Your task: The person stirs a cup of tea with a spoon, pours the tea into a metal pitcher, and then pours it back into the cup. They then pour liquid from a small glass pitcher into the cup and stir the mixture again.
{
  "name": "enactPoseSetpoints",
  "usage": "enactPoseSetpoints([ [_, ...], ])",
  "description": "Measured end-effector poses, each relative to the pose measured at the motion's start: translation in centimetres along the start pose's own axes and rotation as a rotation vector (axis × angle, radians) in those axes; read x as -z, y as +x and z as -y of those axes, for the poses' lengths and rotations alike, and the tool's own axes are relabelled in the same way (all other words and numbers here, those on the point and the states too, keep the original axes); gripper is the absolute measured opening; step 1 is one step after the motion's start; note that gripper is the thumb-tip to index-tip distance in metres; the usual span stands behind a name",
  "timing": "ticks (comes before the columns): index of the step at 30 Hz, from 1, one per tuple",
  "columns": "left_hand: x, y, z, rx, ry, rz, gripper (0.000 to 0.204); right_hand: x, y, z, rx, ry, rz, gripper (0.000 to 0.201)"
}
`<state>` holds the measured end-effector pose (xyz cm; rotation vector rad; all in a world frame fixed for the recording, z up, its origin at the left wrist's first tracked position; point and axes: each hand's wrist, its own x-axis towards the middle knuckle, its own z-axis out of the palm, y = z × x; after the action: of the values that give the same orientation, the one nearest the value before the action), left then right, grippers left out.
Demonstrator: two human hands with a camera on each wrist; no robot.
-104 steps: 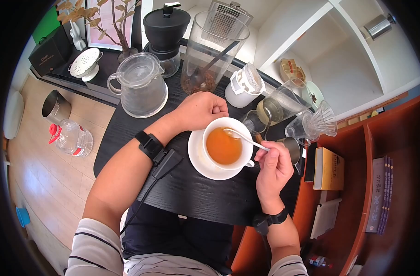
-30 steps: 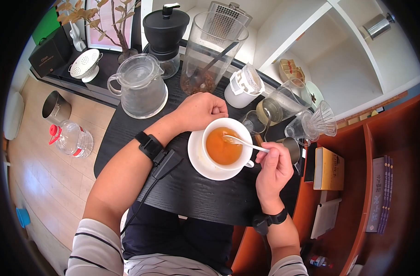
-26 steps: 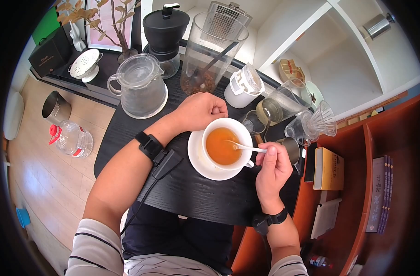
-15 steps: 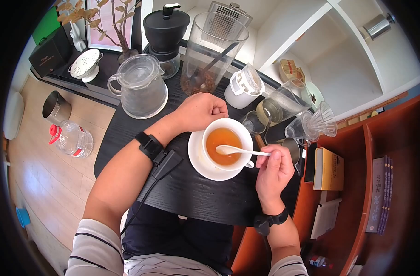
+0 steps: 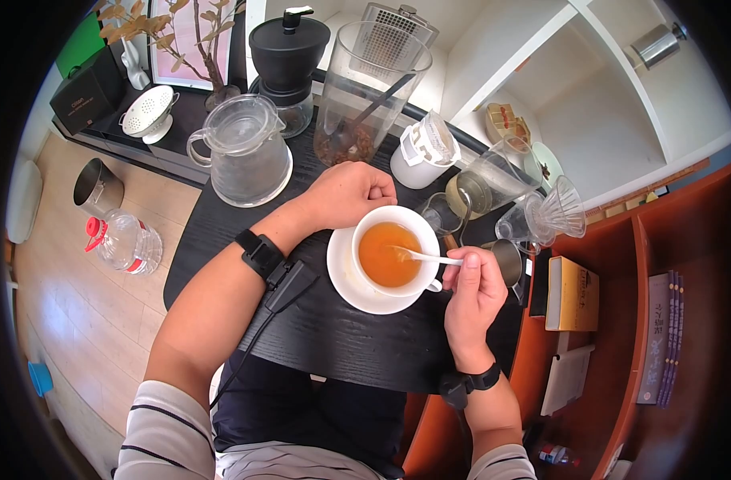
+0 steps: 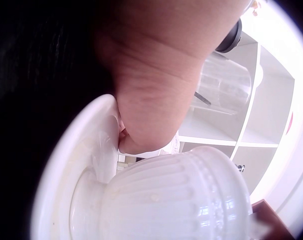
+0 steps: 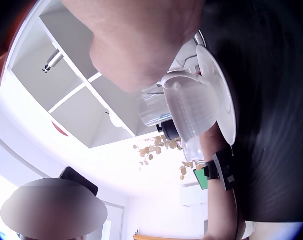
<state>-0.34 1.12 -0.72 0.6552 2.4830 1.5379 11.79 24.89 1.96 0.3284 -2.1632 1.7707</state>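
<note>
A white cup of amber liquid point(image 5: 385, 254) stands on a white saucer point(image 5: 340, 280) on the black table. The right hand point(image 5: 475, 296) pinches the handle of a white spoon point(image 5: 431, 258) between thumb and fingers. The spoon slants over the cup's right rim, its bowl in the liquid. Behind the cup and at the saucer's edge, the left hand point(image 5: 353, 192) rests with loosely curled fingers. In the left wrist view the ribbed cup point(image 6: 161, 195) is close beside that hand, whose fingertips are mostly hidden. The right wrist view shows the cup point(image 7: 191, 107) below the right hand point(image 7: 141, 45).
A glass pitcher point(image 5: 245, 156), a coffee grinder point(image 5: 289, 60), a tall glass vessel point(image 5: 357, 112) and a white drip-bag cup point(image 5: 423, 156) line the table's back. Glass drippers point(image 5: 541, 214) stand at the right, beside a brown shelf with a yellow book point(image 5: 573, 294).
The right hand has moved the spoon about in the liquid; its bowl shifted around the cup, lately from left toward the middle right. The left hand, cup and saucer stay where they were.
</note>
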Motion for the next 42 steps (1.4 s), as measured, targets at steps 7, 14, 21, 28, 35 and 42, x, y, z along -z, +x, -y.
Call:
enactPoseSetpoints([
  [7, 0.1, 0.0, -0.1, -0.007, 0.006, -0.001, 0.011, 0.3, -0.2, -0.3, 0.043, 0.107, 0.043, 0.028],
  [14, 0.0, 0.0, 0.1, -0.001, -0.003, 0.006, 0.011, 0.2, -0.1, -0.3, 0.089, 0.059, 0.009, 0.025],
  [21, 0.0, 0.0, 0.0, -0.007, -0.002, -0.004, 0.009, -0.1, 0.0, -0.1, 0.077, -0.029, 0.002, 0.025],
  [28, 0.1, -0.1, -0.2, -0.016, 0.001, 0.004, 0.01, 0.2, -0.1, -0.2, 0.05, 0.074, 0.07, 0.028],
  [35, -0.1, -0.1, 0.0, -0.023, -0.011, -0.014, 0.009, 0.3, -0.2, -0.2, 0.077, 0.086, 0.073, 0.028],
  [42, -0.3, 0.3, 0.8, 0.006, -0.088, 0.036, 0.011, 0.2, -0.1, 0.0, 0.079, 0.031, 0.048, 0.029],
])
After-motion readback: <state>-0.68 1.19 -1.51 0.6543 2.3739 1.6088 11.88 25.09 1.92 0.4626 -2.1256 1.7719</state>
